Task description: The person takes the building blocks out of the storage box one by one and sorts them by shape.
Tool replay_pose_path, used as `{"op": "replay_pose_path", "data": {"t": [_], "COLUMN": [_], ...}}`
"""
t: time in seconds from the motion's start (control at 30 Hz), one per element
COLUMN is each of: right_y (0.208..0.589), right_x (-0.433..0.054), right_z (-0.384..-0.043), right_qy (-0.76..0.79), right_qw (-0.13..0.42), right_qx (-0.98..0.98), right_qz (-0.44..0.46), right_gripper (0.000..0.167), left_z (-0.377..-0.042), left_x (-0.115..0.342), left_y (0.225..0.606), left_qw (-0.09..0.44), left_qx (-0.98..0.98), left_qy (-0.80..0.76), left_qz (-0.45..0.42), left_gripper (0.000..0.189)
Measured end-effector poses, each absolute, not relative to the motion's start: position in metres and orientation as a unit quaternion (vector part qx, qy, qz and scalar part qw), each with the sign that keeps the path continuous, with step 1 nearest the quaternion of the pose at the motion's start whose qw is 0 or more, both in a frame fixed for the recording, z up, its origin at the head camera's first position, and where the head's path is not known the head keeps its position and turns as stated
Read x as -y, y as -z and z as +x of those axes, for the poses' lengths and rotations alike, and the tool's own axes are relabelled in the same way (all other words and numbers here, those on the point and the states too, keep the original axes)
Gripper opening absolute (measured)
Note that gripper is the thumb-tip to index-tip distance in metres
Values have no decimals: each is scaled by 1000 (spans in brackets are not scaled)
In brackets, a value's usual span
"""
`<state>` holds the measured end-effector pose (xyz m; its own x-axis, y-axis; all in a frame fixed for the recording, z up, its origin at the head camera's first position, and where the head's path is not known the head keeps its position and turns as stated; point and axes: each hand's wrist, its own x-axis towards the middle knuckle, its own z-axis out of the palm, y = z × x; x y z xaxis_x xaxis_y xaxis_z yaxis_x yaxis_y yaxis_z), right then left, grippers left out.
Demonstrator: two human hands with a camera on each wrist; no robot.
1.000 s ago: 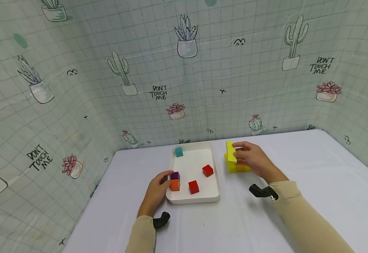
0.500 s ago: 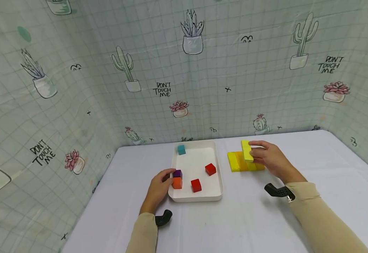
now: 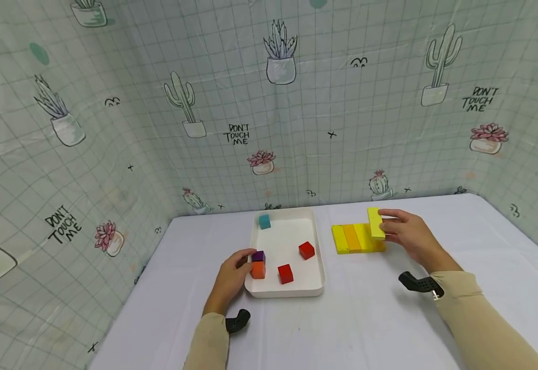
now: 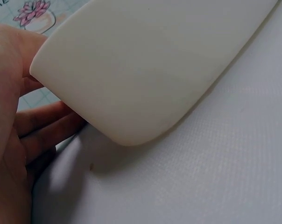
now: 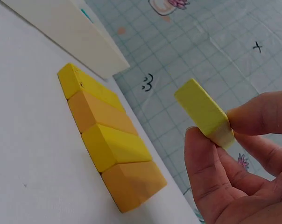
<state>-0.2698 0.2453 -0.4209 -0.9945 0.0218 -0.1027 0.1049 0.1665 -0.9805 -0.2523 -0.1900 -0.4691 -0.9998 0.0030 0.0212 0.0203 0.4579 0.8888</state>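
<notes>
My left hand (image 3: 230, 277) grips the left rim of a white tray (image 3: 287, 294); in the left wrist view, its fingers (image 4: 50, 123) lie against the tray's outer side. Just inside that rim, a purple cube (image 3: 258, 256) and an orange cube (image 3: 258, 270) touch each other. My right hand (image 3: 410, 234) pinches a yellow block (image 3: 375, 224) between thumb and fingertips. The block is held above the right end of a flat row of yellow and orange blocks (image 3: 351, 239). In the right wrist view, the held block (image 5: 204, 109) is apart from the row (image 5: 116, 147).
Two red cubes, one nearer (image 3: 285, 274) and one farther (image 3: 306, 250), sit in the tray, with a teal cube (image 3: 264, 221) at its back left. The white-covered table (image 3: 334, 329) meets a patterned cloth backdrop (image 3: 297, 118) behind and at the sides.
My right hand has carried the yellow block rightward, from the left end of the row to above its right end, uncovering the blocks beneath. The left hand stays at the tray rim.
</notes>
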Motion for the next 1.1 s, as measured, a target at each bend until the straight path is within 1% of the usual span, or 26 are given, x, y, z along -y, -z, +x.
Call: {"op": "replay_pose_path", "data": {"t": [0.27, 0.37, 0.77, 1.1], "right_y": [428, 431, 442, 449], "right_x": [-260, -263, -272, -275], "right_z": [-272, -273, -273, -275], "right_qy": [624, 618, 590, 551], "right_qw": [-15, -21, 2, 23], "right_qx": [-780, -783, -805, -829], "right_qz": [54, 66, 66, 89], "right_gripper": [58, 57, 58, 57], "left_z": [-252, -251, -255, -251], "left_x": [190, 190, 190, 189], "left_y": [471, 470, 469, 468], "left_qw": [8, 10, 12, 6], "left_qx": [852, 852, 854, 854], "left_qy": [524, 523, 520, 520], "left_qz": [-10, -13, -11, -3], "left_gripper": [37, 37, 36, 36]}}
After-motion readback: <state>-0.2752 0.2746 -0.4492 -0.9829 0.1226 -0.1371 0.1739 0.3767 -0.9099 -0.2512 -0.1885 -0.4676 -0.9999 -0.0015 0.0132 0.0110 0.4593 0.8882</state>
